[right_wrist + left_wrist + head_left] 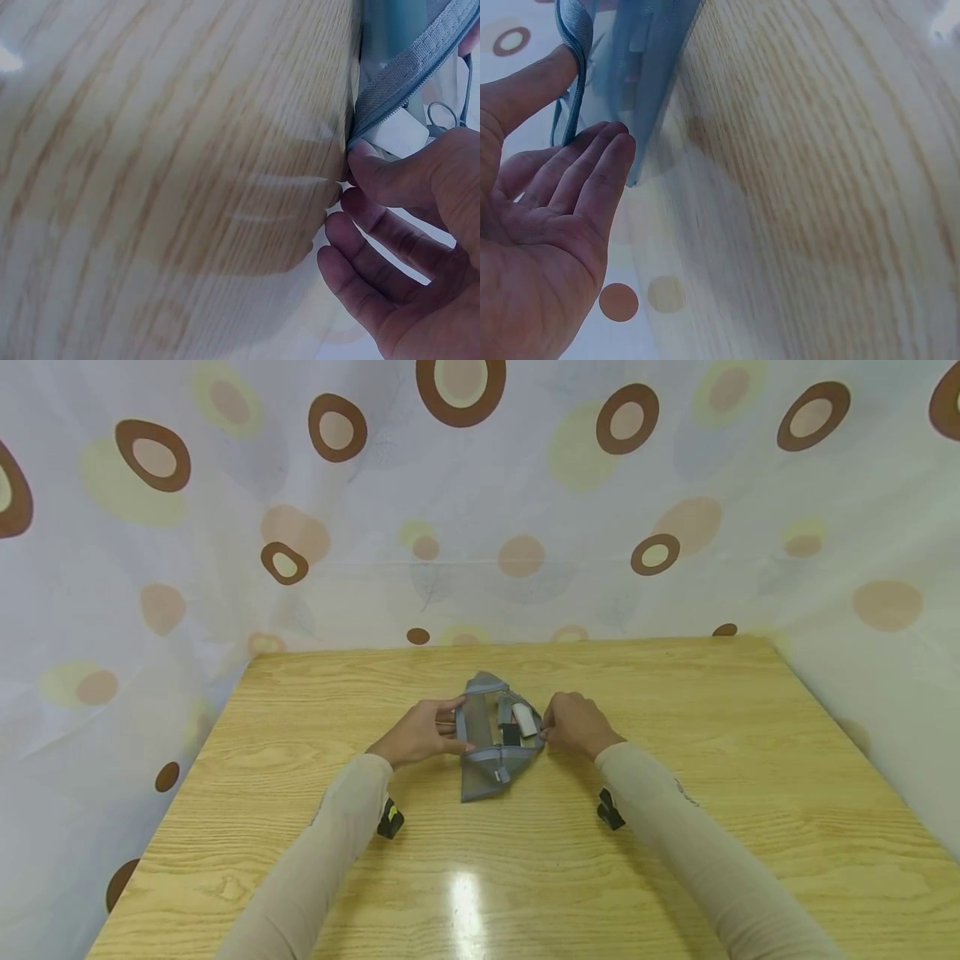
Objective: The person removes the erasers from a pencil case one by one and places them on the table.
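Note:
A grey mesh zipper pouch [480, 777] stands on the table with its mouth spread wide. Inside it are a white block-shaped item [524, 719], a black piece [511, 735] and, in the right wrist view, scissors with grey handle loops [442, 115]. My left hand [422, 732] is at the pouch's left side, thumb and index finger spread apart against the rim. Its other fingers extend nearly straight along the outside, in the left wrist view. At the opposite end my right hand [577, 724] pinches the zippered rim between thumb and index finger.
The pouch is on a wood-grain table [465, 852]. A patterned curtain [480, 602] hangs behind the table and along both sides. Black straps with mounts [390, 818] are worn at both wrists below the pale sleeves.

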`<state>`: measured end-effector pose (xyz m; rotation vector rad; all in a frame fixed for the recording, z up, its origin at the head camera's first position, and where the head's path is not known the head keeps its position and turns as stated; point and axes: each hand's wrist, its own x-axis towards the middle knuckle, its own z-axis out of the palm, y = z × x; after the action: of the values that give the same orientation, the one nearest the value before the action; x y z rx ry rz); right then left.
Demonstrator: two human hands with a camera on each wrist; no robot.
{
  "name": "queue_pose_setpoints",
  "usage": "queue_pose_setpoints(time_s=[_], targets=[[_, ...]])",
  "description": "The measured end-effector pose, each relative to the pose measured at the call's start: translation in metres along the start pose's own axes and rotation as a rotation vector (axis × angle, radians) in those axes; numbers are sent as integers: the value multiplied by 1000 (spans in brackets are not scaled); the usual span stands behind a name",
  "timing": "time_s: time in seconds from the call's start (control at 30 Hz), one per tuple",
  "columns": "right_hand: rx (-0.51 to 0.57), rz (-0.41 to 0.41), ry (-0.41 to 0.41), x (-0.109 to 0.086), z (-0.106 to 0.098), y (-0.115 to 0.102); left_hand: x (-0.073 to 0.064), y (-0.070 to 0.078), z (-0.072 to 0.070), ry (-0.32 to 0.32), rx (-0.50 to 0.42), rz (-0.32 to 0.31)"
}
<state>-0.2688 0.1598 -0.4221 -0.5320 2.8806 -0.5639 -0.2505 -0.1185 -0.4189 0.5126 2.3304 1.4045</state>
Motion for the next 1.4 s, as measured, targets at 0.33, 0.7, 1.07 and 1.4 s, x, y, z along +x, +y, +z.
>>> queue_pose_setpoints(time_s=[0.33, 0.7, 1.07, 1.4], targets=[[2, -7, 3, 0, 1, 2, -1, -4, 3, -17, 19, -2], [30, 16, -9, 0, -5, -1, 4, -3, 6, -5, -85, -15], [33, 3, -35, 1, -3, -2, 0, -10, 7, -38, -113, -47], [33, 4, -27, -1, -3, -2, -1, -11, 5, -62, -105, -53]])
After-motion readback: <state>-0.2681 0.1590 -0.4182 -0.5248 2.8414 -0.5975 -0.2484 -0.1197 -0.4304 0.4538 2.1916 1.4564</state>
